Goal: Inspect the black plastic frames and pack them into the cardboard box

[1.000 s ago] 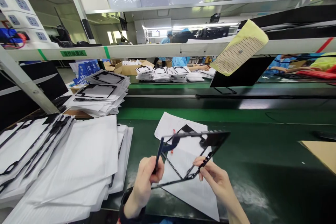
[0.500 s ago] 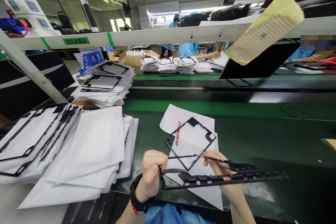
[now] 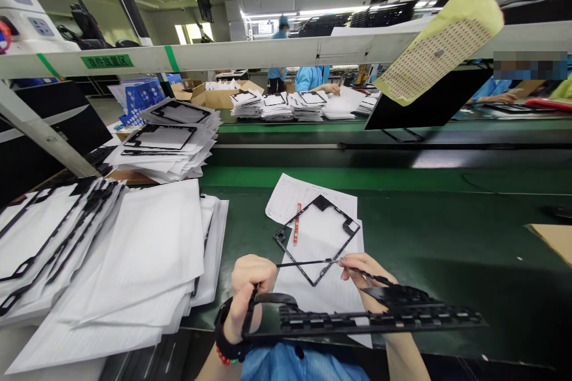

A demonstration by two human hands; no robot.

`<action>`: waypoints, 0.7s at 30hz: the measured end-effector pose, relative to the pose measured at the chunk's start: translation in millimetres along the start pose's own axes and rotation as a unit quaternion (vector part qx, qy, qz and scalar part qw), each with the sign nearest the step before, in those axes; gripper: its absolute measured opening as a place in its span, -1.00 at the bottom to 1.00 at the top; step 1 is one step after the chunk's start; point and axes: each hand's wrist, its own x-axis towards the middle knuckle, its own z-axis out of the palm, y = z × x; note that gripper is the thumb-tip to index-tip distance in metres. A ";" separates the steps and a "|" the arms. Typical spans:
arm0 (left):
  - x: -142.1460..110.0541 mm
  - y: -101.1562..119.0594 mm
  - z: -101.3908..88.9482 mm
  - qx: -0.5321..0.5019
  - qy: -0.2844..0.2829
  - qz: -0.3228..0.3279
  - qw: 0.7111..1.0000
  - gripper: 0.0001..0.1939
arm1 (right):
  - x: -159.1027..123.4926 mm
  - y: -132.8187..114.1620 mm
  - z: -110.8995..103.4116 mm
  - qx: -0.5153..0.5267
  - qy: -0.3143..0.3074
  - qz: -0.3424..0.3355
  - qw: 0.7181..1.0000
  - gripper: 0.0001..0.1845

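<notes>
My left hand (image 3: pixel 251 280) is closed around one corner of a thin black plastic frame (image 3: pixel 330 321). With its thumb and fingertips, my right hand (image 3: pixel 366 268) pinches another edge of that frame. The frame is tilted above the table's front edge, seen nearly edge-on. Beyond my hands a second black frame (image 3: pixel 320 203) lies flat, turned like a diamond, on white paper sheets (image 3: pixel 339 294). A slim red-and-white strip (image 3: pixel 297 225), perhaps a pen, lies across its left side.
Piles of white sheets (image 3: pixel 156 238) with black frames between them cover the left side. Another stack (image 3: pixel 165 158) stands behind. A white rail (image 3: pixel 250 55) crosses above the green table, with a yellow dotted sheet (image 3: pixel 440 50) hanging near it. Co-workers in blue sit opposite.
The held frame has come lower and closer to me, tilting a little more, with both hands still gripping it. The view has shifted slightly to the right.
</notes>
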 end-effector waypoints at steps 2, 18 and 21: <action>-1.9 -2.2 1.2 -0.002 0.009 -0.003 1.000 -0.43 | -1.0 0.2 0.0 -0.008 0.005 -0.002 1.000 -0.82; 14.8 17.8 18.3 0.078 0.221 -0.092 0.968 -0.50 | 1.6 -22.8 5.7 -0.136 0.100 -0.086 0.982 -0.79; 21.3 37.9 31.1 0.063 0.243 -0.017 0.968 -0.52 | -3.6 -23.3 9.6 -0.124 0.092 -0.074 0.985 -0.81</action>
